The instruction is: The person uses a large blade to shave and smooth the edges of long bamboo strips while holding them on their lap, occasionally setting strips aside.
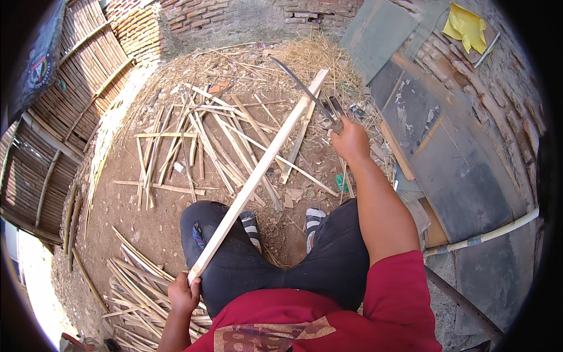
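My left hand (183, 294) is closed round the near end of a long, pale bamboo strip (258, 171). The strip slants over my left thigh, up and to the right, its far end raised over the ground. In my right hand (351, 141) is the handle of a machete (300, 85), its long, dark, narrow blade pointing up and to the left. The blade crosses the strip near its far end in this view; whether the two touch I cannot tell.
Split bamboo strips (220, 141) lie scattered on the dirt ahead. A pile of thin strips (141, 293) is at lower left. Dark boards (451, 158) lean along the right, with a pale pole (481, 234) nearby. A bamboo fence (88, 58) and brick wall (205, 17) stand beyond.
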